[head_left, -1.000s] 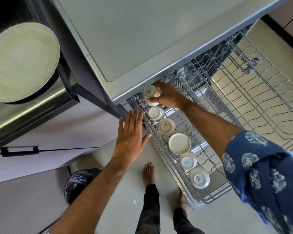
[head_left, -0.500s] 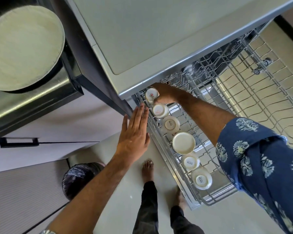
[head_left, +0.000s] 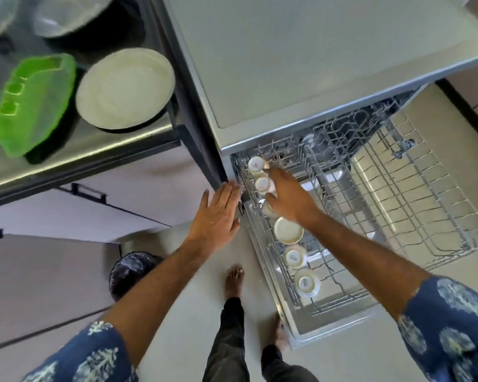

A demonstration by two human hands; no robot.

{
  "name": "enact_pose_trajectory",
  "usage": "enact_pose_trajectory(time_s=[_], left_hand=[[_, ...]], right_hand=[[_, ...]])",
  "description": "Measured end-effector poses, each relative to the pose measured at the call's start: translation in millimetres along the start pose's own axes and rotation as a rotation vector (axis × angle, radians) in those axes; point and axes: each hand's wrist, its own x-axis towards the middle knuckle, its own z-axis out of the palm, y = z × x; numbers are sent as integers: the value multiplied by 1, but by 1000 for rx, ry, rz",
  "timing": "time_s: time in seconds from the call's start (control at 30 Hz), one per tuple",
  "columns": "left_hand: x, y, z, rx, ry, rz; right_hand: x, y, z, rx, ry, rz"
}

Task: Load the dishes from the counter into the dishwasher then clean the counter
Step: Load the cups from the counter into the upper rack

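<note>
The dishwasher's wire rack (head_left: pixel 425 216) is pulled out over the open door. Several white cups stand upside down in a row along the rack's left side, from the far cup (head_left: pixel 255 166) to the near cup (head_left: pixel 307 282), with a small white bowl (head_left: pixel 288 230) among them. My right hand (head_left: pixel 290 199) hovers over the second and third cups with fingers spread, holding nothing. My left hand (head_left: pixel 218 216) is flat, fingers straight, its fingertips at the dishwasher's left front edge. A white plate (head_left: pixel 124 88) lies on the steel counter at upper left.
A green plastic tray (head_left: pixel 33 103) sits beside the plate, and a steel bowl (head_left: pixel 66 15) lies further back. The dishwasher's flat top (head_left: pixel 287 51) overhangs the rack. A black-bagged bin (head_left: pixel 130 271) stands on the floor by my bare feet.
My right hand has let go of the far cup, left in the rack, and drawn back toward me. The view has swung, bringing the green tray and steel bowl into sight.
</note>
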Motion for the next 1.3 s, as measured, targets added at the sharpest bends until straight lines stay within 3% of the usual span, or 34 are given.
enact_pose_trajectory(time_s=[0.17, 0.4, 0.7, 1.0, 1.3], left_hand=[[-95, -4, -52, -142, 33, -236], [-268, -78, -101, -216, 174, -612], [-544, -188, -117, -174, 347, -1132], [-770, -269, -80, -241, 377, -1410], [-847, -359, -50, -398, 380, -1513]], right_hand=[[-73, -84, -19, -167, -110, -363], [-83, -269, -8, -386, -132, -796], [-139, -539, 92, -487, -184, -1222], [-228, -736, 229, -468, -297, -1425], [-228, -857, 339, -500, -453, -1387]])
